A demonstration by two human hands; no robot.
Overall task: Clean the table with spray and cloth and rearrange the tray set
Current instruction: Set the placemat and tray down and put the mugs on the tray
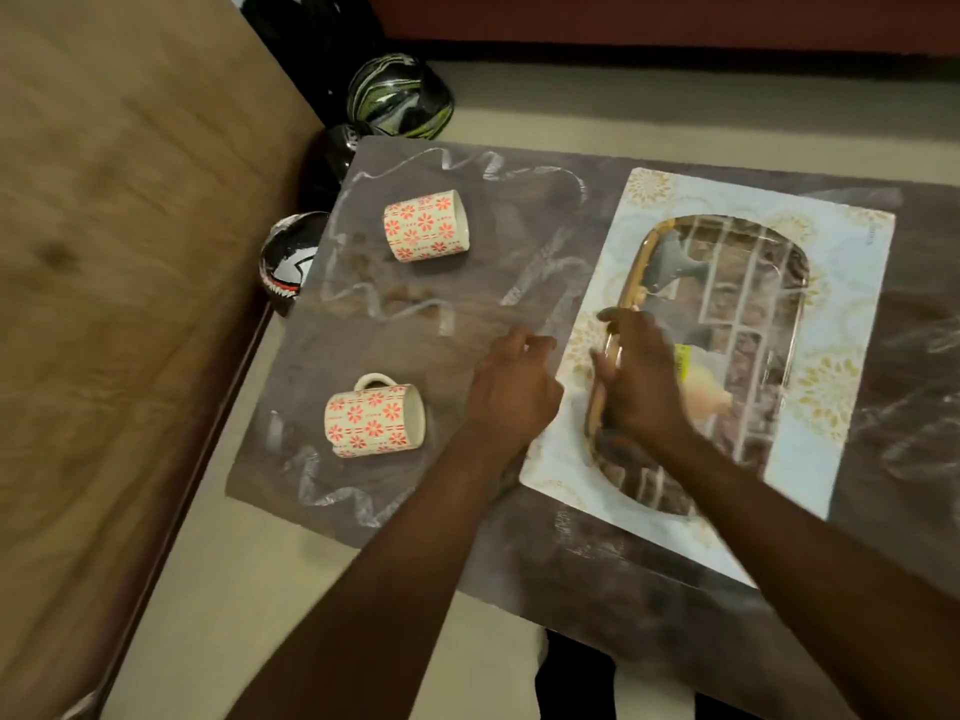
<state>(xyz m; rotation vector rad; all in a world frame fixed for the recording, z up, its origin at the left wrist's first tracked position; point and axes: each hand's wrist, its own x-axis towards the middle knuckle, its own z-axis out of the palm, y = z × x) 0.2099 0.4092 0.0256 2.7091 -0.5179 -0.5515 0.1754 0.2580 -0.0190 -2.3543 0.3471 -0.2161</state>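
A mirrored tray [737, 314] with a gold rim lies on a pale blue placemat [831, 283] on the dark table [597, 574]. My right hand [641, 379] grips the tray's left rim, fingers curled over the edge. My left hand [514, 387] hovers just left of the placemat, fingers loosely curled, holding nothing. Two white mugs with red flower print lie on their sides on the table's left part: one mug [426, 226] at the far side, the other mug [375, 420] nearer, handle up. No spray bottle or cloth is in view.
White streaks mark the table's left part. A tan bed or sofa surface [119, 252] runs along the left. Several helmets [400, 93] sit on the floor between it and the table's far left corner. The image is blurred by motion.
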